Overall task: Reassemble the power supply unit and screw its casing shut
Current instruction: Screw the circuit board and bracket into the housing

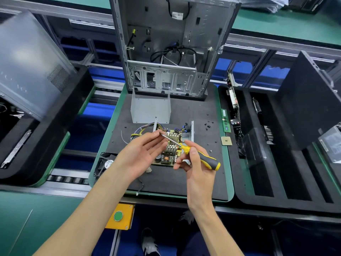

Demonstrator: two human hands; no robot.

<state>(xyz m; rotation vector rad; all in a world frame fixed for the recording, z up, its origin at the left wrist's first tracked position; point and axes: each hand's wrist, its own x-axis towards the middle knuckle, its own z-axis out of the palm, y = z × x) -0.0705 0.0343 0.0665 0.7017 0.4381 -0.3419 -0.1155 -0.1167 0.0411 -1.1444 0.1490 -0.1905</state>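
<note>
Mid-step, seemingly loading a screw onto the driver tip: right hand curled round the yellow-and-black-handled screwdriver, left hand mostly open, thumb and forefinger meeting at the steel tip — too small to tell whether a screw sits there. Below, on the black foam mat of the counter, the yellowish power supply circuit board with finned heatsinks in its metal base; the grey folded sheet-metal cover well behind, still off. Spare black screws scattered to the right. Next, probably — board fastened down, then cover on.
</note>
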